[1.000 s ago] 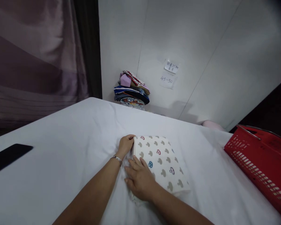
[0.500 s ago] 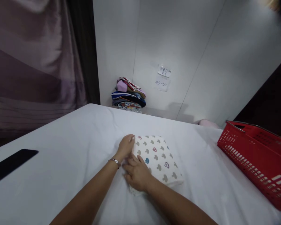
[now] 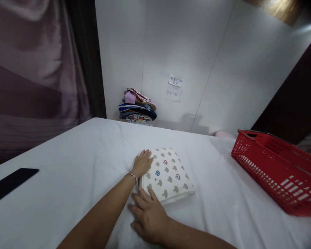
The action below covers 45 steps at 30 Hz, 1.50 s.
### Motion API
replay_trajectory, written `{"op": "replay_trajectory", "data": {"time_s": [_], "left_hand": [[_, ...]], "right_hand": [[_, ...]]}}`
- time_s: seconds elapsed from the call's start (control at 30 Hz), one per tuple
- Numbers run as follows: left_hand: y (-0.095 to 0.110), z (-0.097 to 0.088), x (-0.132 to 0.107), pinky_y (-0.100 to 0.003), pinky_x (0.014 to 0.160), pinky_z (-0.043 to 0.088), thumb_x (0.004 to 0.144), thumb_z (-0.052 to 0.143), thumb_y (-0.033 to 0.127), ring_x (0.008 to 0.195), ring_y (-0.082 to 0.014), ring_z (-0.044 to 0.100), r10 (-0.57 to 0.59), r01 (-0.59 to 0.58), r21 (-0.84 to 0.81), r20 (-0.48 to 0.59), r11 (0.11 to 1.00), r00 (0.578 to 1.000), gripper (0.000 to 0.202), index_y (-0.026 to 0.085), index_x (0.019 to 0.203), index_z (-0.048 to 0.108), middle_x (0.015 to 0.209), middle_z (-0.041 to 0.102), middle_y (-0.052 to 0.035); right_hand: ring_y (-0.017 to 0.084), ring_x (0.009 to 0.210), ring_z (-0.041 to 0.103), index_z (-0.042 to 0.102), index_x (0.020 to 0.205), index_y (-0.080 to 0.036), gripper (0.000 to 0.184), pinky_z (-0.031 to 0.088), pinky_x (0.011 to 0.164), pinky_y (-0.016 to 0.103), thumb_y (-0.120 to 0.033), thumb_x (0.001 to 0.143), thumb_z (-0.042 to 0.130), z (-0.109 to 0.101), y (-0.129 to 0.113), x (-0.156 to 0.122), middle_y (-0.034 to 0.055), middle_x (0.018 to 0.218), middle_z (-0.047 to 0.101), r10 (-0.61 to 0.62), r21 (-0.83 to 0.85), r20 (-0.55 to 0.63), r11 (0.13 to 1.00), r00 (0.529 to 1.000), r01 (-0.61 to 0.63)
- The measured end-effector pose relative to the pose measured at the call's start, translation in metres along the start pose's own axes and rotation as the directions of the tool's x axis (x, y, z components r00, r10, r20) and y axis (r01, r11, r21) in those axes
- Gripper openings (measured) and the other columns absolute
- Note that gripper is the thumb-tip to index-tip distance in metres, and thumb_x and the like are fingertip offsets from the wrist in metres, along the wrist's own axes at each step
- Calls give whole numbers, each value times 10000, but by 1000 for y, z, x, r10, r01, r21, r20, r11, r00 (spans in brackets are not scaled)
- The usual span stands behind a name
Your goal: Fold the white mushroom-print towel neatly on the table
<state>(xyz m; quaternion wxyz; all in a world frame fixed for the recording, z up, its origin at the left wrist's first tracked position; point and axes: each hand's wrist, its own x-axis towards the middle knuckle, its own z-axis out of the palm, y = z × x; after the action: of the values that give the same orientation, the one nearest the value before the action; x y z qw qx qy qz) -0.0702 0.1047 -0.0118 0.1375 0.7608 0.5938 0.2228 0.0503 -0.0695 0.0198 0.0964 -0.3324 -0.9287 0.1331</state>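
Note:
A folded white cloth printed with grey, red, blue and purple mushrooms lies flat on the white-covered table. My left hand, with a bracelet at its wrist, rests on the cloth's far left corner, fingers stretched out. At the cloth's near left corner is my right hand, its fingers spread, the fingertips at the folded edge. Neither hand grips the cloth. Part of the left edge is hidden behind the hands.
A red plastic basket stands at the table's right. On the left lies a flat black object. Beyond the far edge a stack of folded fabrics sits against the wall, with paper notes stuck nearby. A curtain hangs at left.
My left hand has flattened from a pinch at the cloth's edge onto its top corner. My right hand has slid toward me off the cloth's top, its fingers spreading. The view shifted slightly.

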Motion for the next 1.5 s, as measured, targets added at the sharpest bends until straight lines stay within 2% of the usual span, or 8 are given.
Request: {"op": "replay_trajectory", "data": {"time_s": [0.17,0.3,0.47,0.6,0.7,1.0,1.33,1.5], "left_hand": [[2,1,-3,-482,1070,146,896,315,372,1352,-231,185,21,-20,33,-50,999,999,440,245,1301,427,1434,334,-55],[4,-1,-3,-468,1067,165,897,298,383,1354,-243,172,31,-28,48,-68,998,997,451,228,1302,423,1437,327,-58],[8,-9,-8,-390,1058,227,869,364,405,1345,-254,194,-65,62,-23,-159,998,985,503,147,1299,397,1454,265,-124],[9,-17,-24,-345,969,346,813,461,398,1235,-256,394,-229,203,-158,-164,966,960,545,125,1277,373,1349,406,-163],[9,-19,-37,-330,887,397,757,533,422,1130,-262,502,-330,305,-229,-77,924,941,589,128,1247,387,1244,508,-166],[5,-18,-42,-300,789,424,682,636,367,1027,-262,576,-449,438,-360,56,824,892,666,118,1247,386,1151,588,-170],[29,0,-66,-257,710,441,655,661,432,899,-205,613,-403,394,-498,95,772,910,555,166,1112,494,1076,627,-103],[26,-7,-52,-265,685,427,720,581,436,802,-181,601,-471,388,-477,-63,789,880,303,175,872,570,917,649,-63]], "right_hand": [[217,1341,213,390,1325,-269,488,95,1086,496,-441,870,433,-9,-4,-14,32,1397,392,-60,131,14,990,998,57],[167,1304,304,485,1248,-258,399,219,1077,399,-352,862,462,-32,21,-24,28,1368,432,57,214,-205,977,977,-12],[213,1263,370,548,1195,-184,389,270,1057,419,-288,829,465,-49,105,-41,91,1338,457,465,276,-441,884,768,-377],[239,1155,488,474,1274,-149,499,363,989,387,-316,803,491,-51,163,-52,119,1304,484,782,480,-275,616,559,-625],[218,967,600,383,1335,-91,607,447,874,341,-381,811,483,-51,180,-52,147,1171,575,863,617,-105,447,494,-648],[204,899,612,363,1353,-138,742,463,827,330,-404,712,624,-53,187,-39,113,1068,606,858,658,-42,410,513,-631],[159,661,592,462,1277,-122,629,499,641,300,-376,726,627,-42,201,-92,13,747,593,854,765,-107,398,510,-506],[224,938,580,519,1231,-165,525,439,878,376,-372,752,571,-46,192,-85,90,1062,608,780,486,-288,620,556,-617]]}}
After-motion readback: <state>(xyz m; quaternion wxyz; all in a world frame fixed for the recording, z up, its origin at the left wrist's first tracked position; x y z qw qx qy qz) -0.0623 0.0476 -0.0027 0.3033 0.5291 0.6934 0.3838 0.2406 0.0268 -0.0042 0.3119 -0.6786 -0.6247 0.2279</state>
